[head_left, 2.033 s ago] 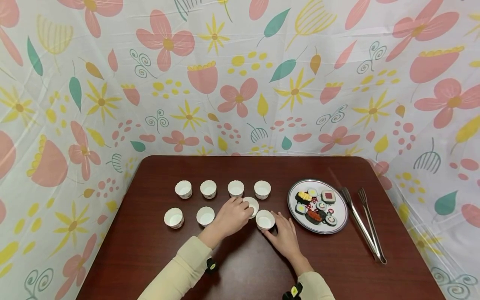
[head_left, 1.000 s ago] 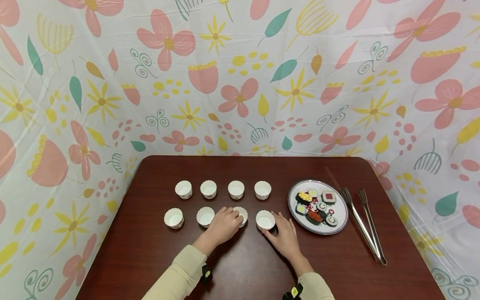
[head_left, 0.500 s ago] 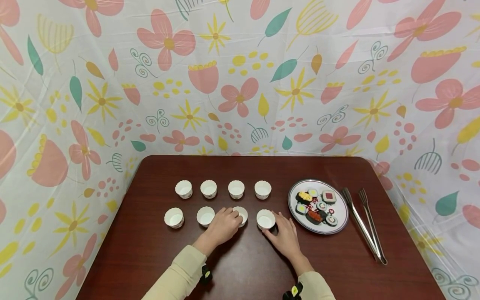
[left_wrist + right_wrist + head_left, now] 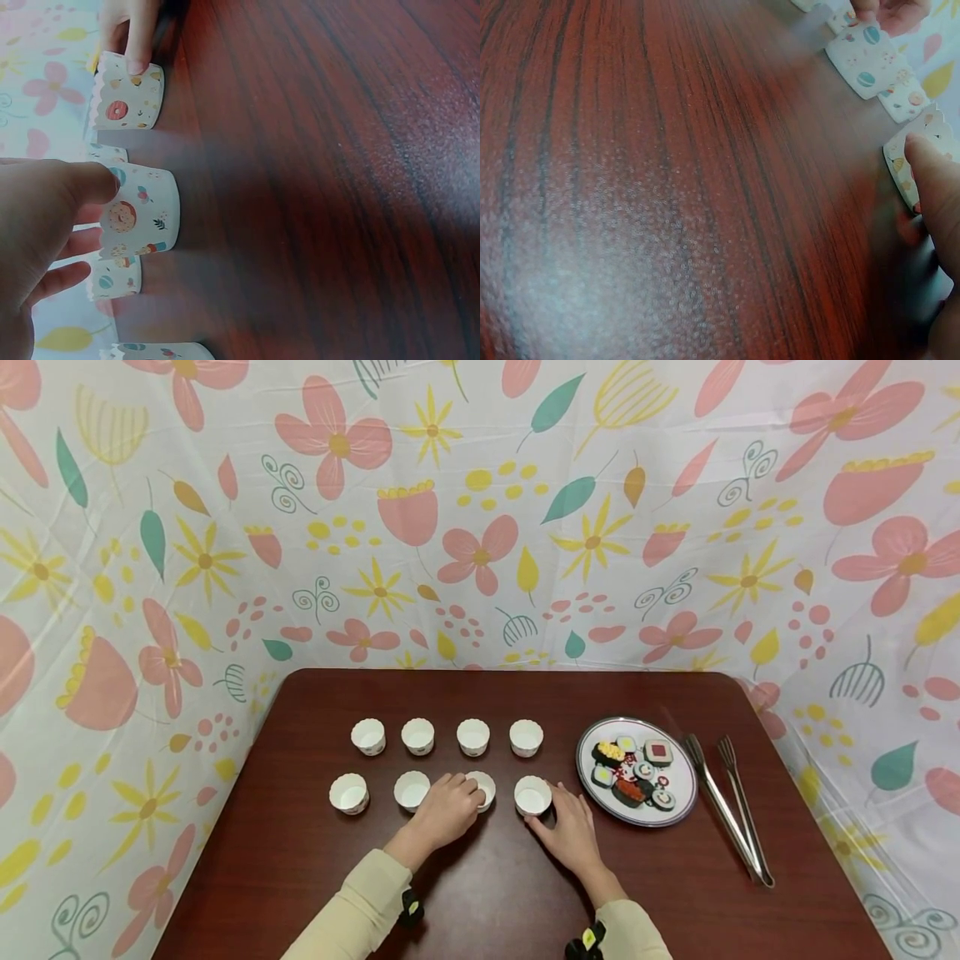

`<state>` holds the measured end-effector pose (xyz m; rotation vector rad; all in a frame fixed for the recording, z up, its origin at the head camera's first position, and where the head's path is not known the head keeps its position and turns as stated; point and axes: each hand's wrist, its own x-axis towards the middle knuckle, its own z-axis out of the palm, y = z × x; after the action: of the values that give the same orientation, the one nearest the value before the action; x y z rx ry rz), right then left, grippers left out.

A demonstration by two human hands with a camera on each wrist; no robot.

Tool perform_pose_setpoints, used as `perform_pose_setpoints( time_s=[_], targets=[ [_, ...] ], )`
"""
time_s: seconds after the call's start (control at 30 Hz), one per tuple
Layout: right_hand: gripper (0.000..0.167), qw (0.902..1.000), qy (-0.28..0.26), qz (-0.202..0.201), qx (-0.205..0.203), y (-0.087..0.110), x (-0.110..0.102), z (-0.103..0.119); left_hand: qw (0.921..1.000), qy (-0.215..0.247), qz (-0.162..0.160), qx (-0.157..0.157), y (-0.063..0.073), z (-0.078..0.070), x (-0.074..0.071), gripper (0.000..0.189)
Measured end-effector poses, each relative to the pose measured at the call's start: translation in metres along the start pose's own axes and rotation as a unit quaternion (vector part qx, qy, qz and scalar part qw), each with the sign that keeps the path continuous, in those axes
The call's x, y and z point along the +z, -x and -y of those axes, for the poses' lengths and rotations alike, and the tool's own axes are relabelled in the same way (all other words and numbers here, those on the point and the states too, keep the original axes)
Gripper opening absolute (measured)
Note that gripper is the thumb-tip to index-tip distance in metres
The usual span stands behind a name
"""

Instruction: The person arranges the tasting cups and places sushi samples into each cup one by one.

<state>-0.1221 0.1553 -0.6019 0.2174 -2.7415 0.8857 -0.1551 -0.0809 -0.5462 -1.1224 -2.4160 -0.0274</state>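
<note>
White paper baking cups with scalloped rims and small printed pictures stand upright in two rows on the table. My left hand (image 4: 448,810) pinches the rim of a baking cup (image 4: 483,789) in the front row; the left wrist view shows the thumb on the doughnut-printed wall (image 4: 142,214). My right hand (image 4: 568,827) holds the rightmost front baking cup (image 4: 533,796), thumb on its near side and fingers round its right side. In the right wrist view that cup (image 4: 900,169) is partly cut off by the frame. Both held cups rest on the table.
Behind stands the back row, with its rightmost cup (image 4: 526,739). Two more front cups, one leftmost (image 4: 349,794), stand left of my left hand. At right lie a plate (image 4: 637,817) of sushi pieces (image 4: 630,791) and metal tongs (image 4: 731,818). A floral cloth (image 4: 480,610) hangs behind the table (image 4: 480,893).
Between two seconds and one second ago, my left hand brought its baking cup leftward and down, away from the right hand's cup. Since then both hands have stayed almost still.
</note>
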Motion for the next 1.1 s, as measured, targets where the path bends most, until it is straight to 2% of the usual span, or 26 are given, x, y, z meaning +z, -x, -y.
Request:
perform_pose_setpoints(
  time_s=[0.4, 0.67, 0.9, 1.1],
  targets=[
    [0.071, 0.9998, -0.003, 0.019, -0.002, 0.0, -0.002, -0.001, 0.9995, 0.031, 0.01, -0.007, -0.005, 0.004, -0.021, 0.021],
    [0.066, 0.9992, -0.007, 0.038, -0.011, 0.001, -0.008, -0.003, 0.999, 0.042, 0.008, -0.015, -0.002, 0.012, -0.026, 0.021],
    [0.065, 0.9989, -0.004, 0.038, -0.027, -0.001, -0.011, -0.007, 0.9983, 0.047, 0.013, -0.03, 0.001, 0.026, -0.036, 0.02],
    [0.063, 0.998, -0.013, 0.043, -0.045, -0.002, -0.018, -0.007, 0.998, 0.039, 0.016, -0.047, 0.004, 0.045, -0.044, 0.021]
  ],
)
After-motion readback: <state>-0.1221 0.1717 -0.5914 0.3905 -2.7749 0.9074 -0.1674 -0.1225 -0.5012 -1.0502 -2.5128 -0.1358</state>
